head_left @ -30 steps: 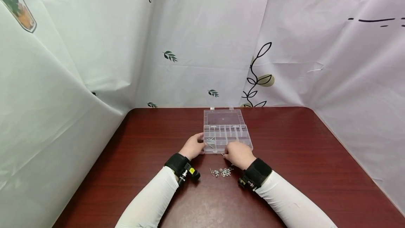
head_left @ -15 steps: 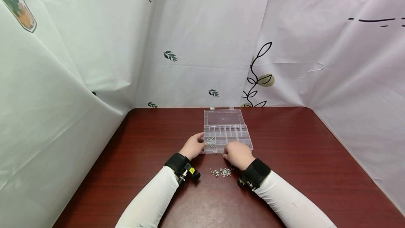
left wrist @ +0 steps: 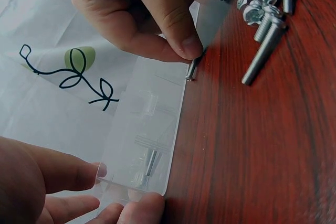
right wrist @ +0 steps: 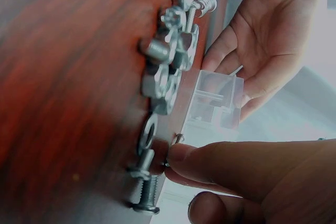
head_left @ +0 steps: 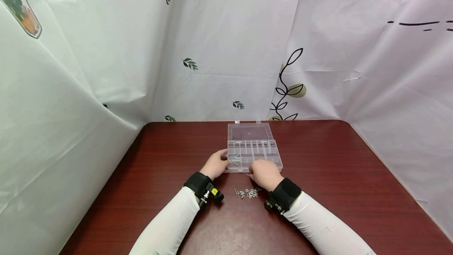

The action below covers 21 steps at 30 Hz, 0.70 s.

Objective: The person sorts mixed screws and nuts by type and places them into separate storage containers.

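A clear plastic compartment box (head_left: 244, 169) lies with its lid laid back on the table. My left hand (head_left: 215, 164) grips its near left corner, fingers on both sides of the wall in the left wrist view. Several long screws (head_left: 235, 159) lie in the left compartment. My right hand (head_left: 266, 174) is just in front of the box's near edge. Between thumb and fingertip it pinches a small screw (left wrist: 191, 70), whose end sticks out below the thumb. Closer to me lies a small pile of screws (head_left: 242, 194) and nuts (head_left: 252, 193).
A dark red wooden table (head_left: 184, 141) bears everything. A printed white curtain (head_left: 212, 50) hangs behind it and along both sides. The open lid (head_left: 250, 131) reaches toward the far edge. Loose screws (right wrist: 146, 192) lie below the right hand in the right wrist view.
My right hand, with the small screw pinched, has shifted slightly left and toward me along the box's near edge. My left hand stays on the corner.
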Each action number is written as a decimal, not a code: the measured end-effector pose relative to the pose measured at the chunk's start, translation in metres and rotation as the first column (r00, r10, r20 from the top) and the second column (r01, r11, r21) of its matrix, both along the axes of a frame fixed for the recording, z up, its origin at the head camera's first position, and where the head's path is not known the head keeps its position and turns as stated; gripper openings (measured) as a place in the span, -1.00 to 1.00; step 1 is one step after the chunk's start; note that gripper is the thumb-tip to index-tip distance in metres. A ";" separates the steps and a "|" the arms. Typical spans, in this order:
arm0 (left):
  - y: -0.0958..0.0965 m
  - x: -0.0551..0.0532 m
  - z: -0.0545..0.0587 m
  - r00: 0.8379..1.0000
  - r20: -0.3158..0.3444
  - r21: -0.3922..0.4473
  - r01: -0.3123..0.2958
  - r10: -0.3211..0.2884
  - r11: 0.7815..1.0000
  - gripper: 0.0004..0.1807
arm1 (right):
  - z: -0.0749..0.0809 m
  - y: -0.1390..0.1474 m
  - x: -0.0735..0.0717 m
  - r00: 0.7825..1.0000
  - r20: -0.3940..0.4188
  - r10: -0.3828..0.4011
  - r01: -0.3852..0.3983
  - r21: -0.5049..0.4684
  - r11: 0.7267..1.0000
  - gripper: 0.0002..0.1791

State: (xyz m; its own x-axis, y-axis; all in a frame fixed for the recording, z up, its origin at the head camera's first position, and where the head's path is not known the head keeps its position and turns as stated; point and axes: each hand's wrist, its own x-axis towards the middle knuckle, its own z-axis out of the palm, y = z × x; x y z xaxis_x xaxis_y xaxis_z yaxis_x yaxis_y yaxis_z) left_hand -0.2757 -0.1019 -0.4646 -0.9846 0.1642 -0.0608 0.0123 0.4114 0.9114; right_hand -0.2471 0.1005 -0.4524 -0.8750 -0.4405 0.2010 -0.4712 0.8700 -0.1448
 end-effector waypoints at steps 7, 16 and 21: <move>0.000 -0.001 -0.001 1.000 0.004 0.009 0.004 -0.004 1.000 -0.41 | -0.001 -0.001 0.000 0.999 -0.023 0.028 -0.028 0.026 0.999 -0.62; -0.002 -0.001 0.000 1.000 0.018 0.006 0.010 -0.010 1.000 -0.40 | 0.001 -0.002 0.002 1.000 0.013 0.016 -0.017 0.016 1.000 -0.66; -0.002 0.000 0.001 1.000 0.021 0.016 0.012 -0.012 1.000 -0.40 | 0.004 -0.001 0.001 0.996 0.086 0.005 -0.004 -0.010 1.000 -0.67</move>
State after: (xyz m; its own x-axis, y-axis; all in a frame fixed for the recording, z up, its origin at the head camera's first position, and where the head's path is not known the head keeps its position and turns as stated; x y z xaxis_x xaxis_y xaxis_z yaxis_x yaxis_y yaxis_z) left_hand -0.2760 -0.1039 -0.4638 -0.9811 0.1768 -0.0787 -0.0021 0.3968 0.9179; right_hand -0.2458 0.0996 -0.4486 -0.8871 -0.4432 0.1289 -0.4608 0.8661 -0.1936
